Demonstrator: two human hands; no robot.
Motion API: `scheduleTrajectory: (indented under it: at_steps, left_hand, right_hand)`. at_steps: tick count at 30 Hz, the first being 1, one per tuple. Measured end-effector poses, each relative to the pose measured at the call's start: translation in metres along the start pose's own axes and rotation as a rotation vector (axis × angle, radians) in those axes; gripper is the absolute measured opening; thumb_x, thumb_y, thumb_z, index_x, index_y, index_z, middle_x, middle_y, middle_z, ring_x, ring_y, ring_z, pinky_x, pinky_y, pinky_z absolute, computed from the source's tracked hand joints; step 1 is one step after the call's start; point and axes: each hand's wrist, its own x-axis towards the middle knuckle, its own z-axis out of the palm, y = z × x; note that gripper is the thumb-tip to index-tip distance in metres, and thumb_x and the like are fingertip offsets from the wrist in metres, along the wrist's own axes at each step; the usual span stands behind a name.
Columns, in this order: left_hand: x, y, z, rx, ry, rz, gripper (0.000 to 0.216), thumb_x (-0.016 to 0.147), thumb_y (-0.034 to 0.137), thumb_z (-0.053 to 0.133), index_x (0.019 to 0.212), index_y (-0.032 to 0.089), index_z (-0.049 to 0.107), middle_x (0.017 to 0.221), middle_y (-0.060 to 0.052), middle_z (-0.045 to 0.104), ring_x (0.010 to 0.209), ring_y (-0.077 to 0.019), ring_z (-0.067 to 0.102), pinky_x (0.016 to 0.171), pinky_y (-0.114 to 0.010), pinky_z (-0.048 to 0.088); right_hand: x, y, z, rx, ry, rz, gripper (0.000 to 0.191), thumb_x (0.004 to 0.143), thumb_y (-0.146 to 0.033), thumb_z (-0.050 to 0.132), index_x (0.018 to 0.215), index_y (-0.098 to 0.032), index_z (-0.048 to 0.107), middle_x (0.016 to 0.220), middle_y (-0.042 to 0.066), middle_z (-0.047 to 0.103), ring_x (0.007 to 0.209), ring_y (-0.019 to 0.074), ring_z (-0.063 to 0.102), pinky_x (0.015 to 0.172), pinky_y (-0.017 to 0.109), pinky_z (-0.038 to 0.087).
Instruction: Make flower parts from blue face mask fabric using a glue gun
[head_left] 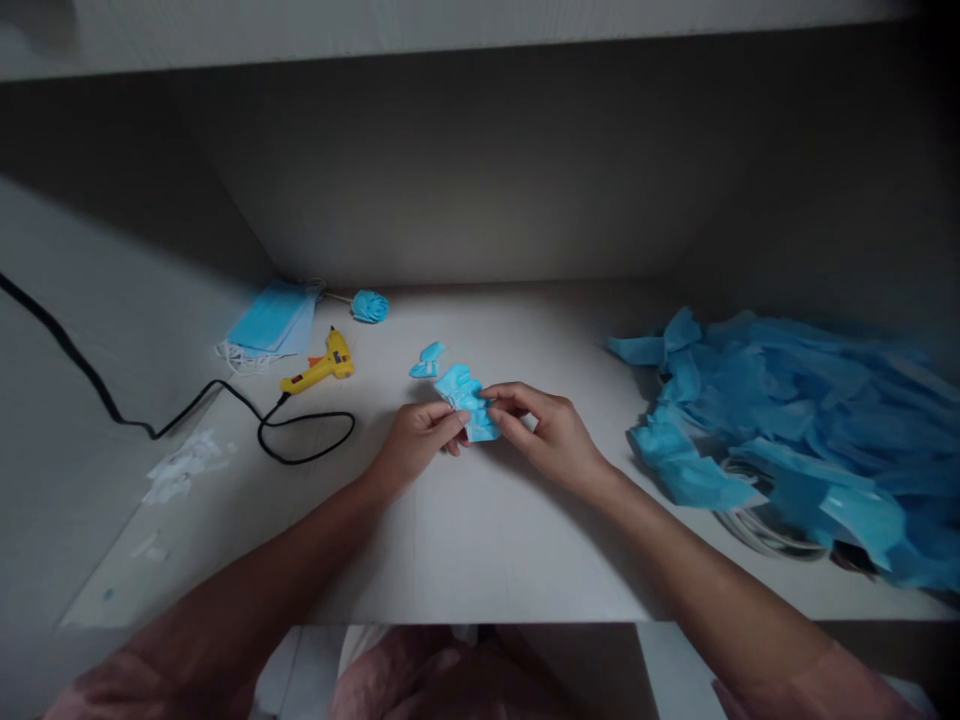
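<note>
Between my two hands is a crinkled piece of blue mask fabric [459,384], held a little above the white table. My left hand [420,436] pinches its lower left side, the thumb lying on top. The thumb and forefinger of my right hand [544,425] close on its right edge. Just beyond it, a small folded blue scrap [427,362] lies on the tabletop. A rolled blue fabric rose [370,306] with a thin stem rests farther back on the left.
A yellow glue gun [319,366] lies at left, its black cord [217,384] looping over the table [480,560]. Behind it are stacked blue face masks [274,318]. White scraps [184,468] are scattered at the left edge. A large heap of blue fabric [795,400] covers the right side.
</note>
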Motion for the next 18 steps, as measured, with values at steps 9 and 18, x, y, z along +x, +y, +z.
scheduleTrajectory:
  at_steps: [9, 18]
  left_hand:
    - [-0.003, 0.006, -0.004, 0.054, 0.051, 0.038, 0.031, 0.081, 0.039, 0.057, 0.063, 0.015, 0.063, 0.059, -0.002, 0.065, 0.051, -0.0089, 0.053, 0.053, -0.022, 0.041]
    - [-0.002, 0.0, -0.003, 0.091, 0.021, 0.057, 0.031, 0.082, 0.041, 0.057, 0.067, 0.014, 0.064, 0.064, -0.002, 0.066, 0.051, -0.0084, 0.053, 0.053, -0.022, 0.042]
  right_hand:
    - [0.012, 0.013, -0.012, 0.65, 0.203, 0.514, 0.032, 0.077, -0.046, 0.065, 0.095, -0.018, 0.066, 0.065, 0.001, 0.065, 0.054, 0.0115, 0.054, 0.051, 0.024, 0.043]
    - [0.009, 0.001, -0.012, 0.534, -0.091, 0.427, 0.04, 0.086, -0.05, 0.055, 0.098, -0.015, 0.072, 0.094, 0.01, 0.067, 0.087, 0.0192, 0.058, 0.069, 0.03, 0.045]
